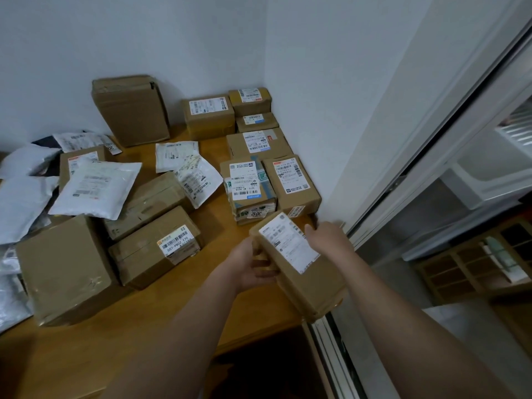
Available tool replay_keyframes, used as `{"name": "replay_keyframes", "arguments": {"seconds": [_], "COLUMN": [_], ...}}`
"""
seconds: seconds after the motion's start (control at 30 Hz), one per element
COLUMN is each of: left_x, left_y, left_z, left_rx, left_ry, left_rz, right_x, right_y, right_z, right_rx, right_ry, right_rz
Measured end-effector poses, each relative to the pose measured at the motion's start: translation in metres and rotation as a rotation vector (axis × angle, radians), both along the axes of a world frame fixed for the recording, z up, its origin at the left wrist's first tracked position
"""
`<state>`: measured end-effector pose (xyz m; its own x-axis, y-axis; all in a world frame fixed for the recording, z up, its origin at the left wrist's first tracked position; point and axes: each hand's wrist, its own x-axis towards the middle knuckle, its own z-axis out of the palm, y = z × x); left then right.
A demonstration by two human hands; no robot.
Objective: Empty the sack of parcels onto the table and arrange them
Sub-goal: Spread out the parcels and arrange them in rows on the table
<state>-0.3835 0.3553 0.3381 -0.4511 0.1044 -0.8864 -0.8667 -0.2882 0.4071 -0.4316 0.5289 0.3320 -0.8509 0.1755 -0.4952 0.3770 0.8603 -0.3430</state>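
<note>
Left of frame: white and grey poly mailers (95, 188) lie heaped over brown cartons, several cut off by the left edge. Their labels are too blurred to read. A large plain carton (64, 269) sits at lower left, taped, with no label visible. Beside it, a smaller carton (155, 249) carries a barcode label reading "507-P802 T70". A tall carton (131, 110) leans against the wall at upper centre.

Centre right: labelled cartons (256, 145) stand in close rows in the corner of the wooden desk (138, 335), touching one another and the wall.

Lower centre right: the held parcel (299, 266), a brown carton with a white label on top, sits tilted near the desk's right edge, just in front of the rows. Label print is illegible. The left hand (256, 269) grips its near-left side, fingers curled against it. The right hand (328, 237) rests over its far-right corner, fingertips hidden behind the box. Both forearms extend from the bottom of the frame.
</note>
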Motion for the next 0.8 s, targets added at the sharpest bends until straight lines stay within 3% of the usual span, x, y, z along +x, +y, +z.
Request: {"name": "replay_keyframes", "arguments": {"seconds": [0.17,0.33,0.43,0.5,0.57,0.63,0.7,0.8], "left_x": [0.005,0.002,0.001,0.001,0.0,-0.001,-0.001,0.001], "left_y": [0.018,0.033,0.037,0.041,0.04,0.037,0.031,0.018], "left_z": [0.005,0.004,0.002,0.003,0.002,-0.002,-0.008,-0.014], "left_rx": [0.087,0.145,0.176,0.176,0.136,0.051,-0.044,-0.14], "left_ry": [0.016,0.066,0.072,0.071,0.078,0.07,0.051,0.03], "left_rz": [-0.114,-0.084,-0.054,-0.029,0.023,0.083,0.148,0.206], "right_x": [0.003,0.004,0.007,0.011,0.015,0.019,0.024,0.028], "right_y": [0.006,0.006,0.003,0.003,-0.004,-0.013,-0.025,-0.038], "right_z": [0.005,0.01,0.008,0.005,0.008,0.011,0.013,0.014], "right_rx": [0.078,0.141,0.14,0.049,-0.178,-0.391,-0.53,-0.469], "right_ry": [0.026,0.05,0.22,0.407,0.474,0.391,0.182,-0.235], "right_rz": [-0.094,-0.16,-0.181,-0.099,-0.022,0.084,0.181,0.257]}}
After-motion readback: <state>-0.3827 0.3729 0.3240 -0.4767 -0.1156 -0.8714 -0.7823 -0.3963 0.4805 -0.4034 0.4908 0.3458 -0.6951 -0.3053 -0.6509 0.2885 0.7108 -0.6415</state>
